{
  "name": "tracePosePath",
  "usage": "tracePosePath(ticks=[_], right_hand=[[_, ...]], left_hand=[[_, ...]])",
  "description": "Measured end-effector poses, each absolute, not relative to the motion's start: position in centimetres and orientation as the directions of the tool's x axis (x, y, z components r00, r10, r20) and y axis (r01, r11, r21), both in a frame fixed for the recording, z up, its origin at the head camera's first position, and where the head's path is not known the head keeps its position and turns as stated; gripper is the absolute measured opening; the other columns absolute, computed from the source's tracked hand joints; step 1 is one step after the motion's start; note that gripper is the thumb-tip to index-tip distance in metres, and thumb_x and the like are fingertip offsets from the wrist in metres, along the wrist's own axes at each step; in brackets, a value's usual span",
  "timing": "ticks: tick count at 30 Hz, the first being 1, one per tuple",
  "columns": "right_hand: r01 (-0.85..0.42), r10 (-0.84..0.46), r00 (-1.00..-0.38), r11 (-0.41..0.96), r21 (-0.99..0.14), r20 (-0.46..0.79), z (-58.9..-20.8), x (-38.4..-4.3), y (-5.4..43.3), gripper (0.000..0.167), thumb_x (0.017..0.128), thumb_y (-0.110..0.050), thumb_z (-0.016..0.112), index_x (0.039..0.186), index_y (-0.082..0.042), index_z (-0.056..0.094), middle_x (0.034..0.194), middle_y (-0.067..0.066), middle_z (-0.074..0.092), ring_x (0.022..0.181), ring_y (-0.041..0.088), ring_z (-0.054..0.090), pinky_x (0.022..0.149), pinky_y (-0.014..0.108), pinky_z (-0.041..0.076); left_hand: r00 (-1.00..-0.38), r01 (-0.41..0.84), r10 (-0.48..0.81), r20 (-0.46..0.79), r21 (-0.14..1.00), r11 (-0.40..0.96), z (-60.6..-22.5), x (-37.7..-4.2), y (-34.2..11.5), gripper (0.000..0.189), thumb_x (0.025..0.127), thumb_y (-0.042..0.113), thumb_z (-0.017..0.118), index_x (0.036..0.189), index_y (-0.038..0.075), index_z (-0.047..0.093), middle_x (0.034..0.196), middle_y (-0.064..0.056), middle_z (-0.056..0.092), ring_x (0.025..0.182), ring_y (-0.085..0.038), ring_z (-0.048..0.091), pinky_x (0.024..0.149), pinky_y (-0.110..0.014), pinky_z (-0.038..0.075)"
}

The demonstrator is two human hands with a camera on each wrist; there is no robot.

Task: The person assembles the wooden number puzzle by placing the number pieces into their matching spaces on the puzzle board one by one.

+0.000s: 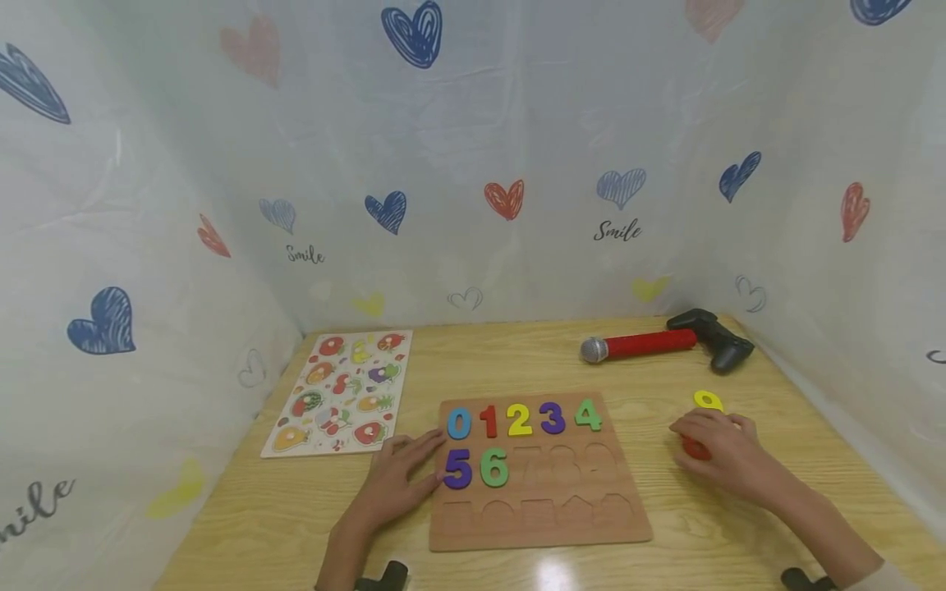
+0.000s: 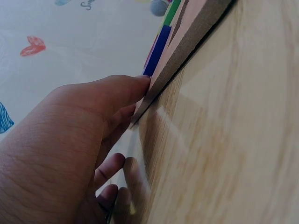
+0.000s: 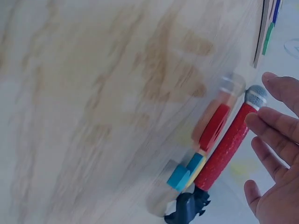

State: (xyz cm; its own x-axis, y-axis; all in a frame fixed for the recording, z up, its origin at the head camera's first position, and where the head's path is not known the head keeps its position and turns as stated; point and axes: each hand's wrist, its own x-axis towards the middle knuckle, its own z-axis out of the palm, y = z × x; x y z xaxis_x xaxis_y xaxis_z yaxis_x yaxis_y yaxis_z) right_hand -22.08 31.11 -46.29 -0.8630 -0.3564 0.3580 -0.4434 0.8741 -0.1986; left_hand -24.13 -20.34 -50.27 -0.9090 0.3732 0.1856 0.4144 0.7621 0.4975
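A wooden number board [image 1: 547, 525] lies on the table with the digits 0 to 6 set in its upper and middle rows. The left hand [image 1: 397, 483] rests at its left edge, thumb touching beside the purple 5 [image 1: 458, 469]. In the left wrist view that thumb [image 2: 133, 86] meets the board's corner, fingers loosely spread. The right hand [image 1: 724, 455] hovers over a red number piece [image 1: 696, 448] and holds nothing. Its fingers are spread above the red piece [image 3: 215, 127] in the right wrist view, where blue pieces [image 3: 186, 172] lie beside it. A yellow number piece [image 1: 708, 400] lies just behind this hand.
A fruit picture board [image 1: 347, 394] lies at the back left. At the back right are a red microphone [image 1: 639, 344] and a black game controller [image 1: 713, 338]. A heart-printed curtain [image 1: 443, 164] encloses the table's back and sides.
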Motion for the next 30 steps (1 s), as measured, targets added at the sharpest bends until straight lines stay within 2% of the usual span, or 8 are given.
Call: tracePosePath(ticks=[7, 12, 20, 30], right_hand=[[-0.387, -0.317, -0.893, 0.903, -0.188, 0.320, -46.5, -22.1, 32.0, 0.032, 0.073, -0.020, 0.088, 0.101, -0.013, 0.073, 0.104, 0.005, 0.070, 0.109, 0.037, 0.054, 0.084, 0.067, 0.029], [-0.355, -0.295, -0.913, 0.914, -0.195, 0.281, -46.9, -22.0, 32.5, 0.033, 0.074, -0.020, 0.087, 0.104, -0.014, 0.074, 0.105, 0.003, 0.070, 0.109, 0.035, 0.053, 0.084, 0.067, 0.029], [-0.421, -0.332, -0.869, 0.885, -0.198, 0.366, -47.0, -22.0, 33.9, 0.043, 0.071, -0.020, 0.089, 0.110, -0.011, 0.072, 0.111, 0.008, 0.069, 0.111, 0.035, 0.051, 0.084, 0.064, 0.028], [-0.408, -0.326, -0.879, 0.891, -0.197, 0.347, -47.3, -21.7, 35.5, 0.044, 0.073, -0.020, 0.087, 0.113, -0.008, 0.070, 0.113, 0.013, 0.067, 0.112, 0.038, 0.048, 0.082, 0.067, 0.027]], left_hand=[[-0.911, 0.410, 0.365, 0.190, 0.508, 0.758, -50.7, -24.3, -20.4, 0.058, 0.094, 0.053, 0.062, 0.146, 0.031, 0.053, 0.153, 0.015, 0.043, 0.128, -0.024, 0.036, 0.100, -0.059, 0.029], [-0.904, 0.427, 0.371, 0.212, 0.495, 0.757, -50.8, -24.2, -20.3, 0.057, 0.094, 0.052, 0.062, 0.146, 0.031, 0.053, 0.153, 0.014, 0.044, 0.127, -0.023, 0.037, 0.099, -0.059, 0.031], [-0.898, 0.440, 0.366, 0.243, 0.493, 0.751, -50.4, -24.0, -20.3, 0.057, 0.093, 0.049, 0.064, 0.145, 0.027, 0.055, 0.152, 0.012, 0.046, 0.126, -0.026, 0.039, 0.099, -0.060, 0.031], [-0.911, 0.411, 0.365, 0.194, 0.502, 0.760, -50.4, -24.1, -20.3, 0.058, 0.093, 0.051, 0.063, 0.146, 0.028, 0.054, 0.153, 0.016, 0.044, 0.126, -0.023, 0.037, 0.100, -0.058, 0.029]])
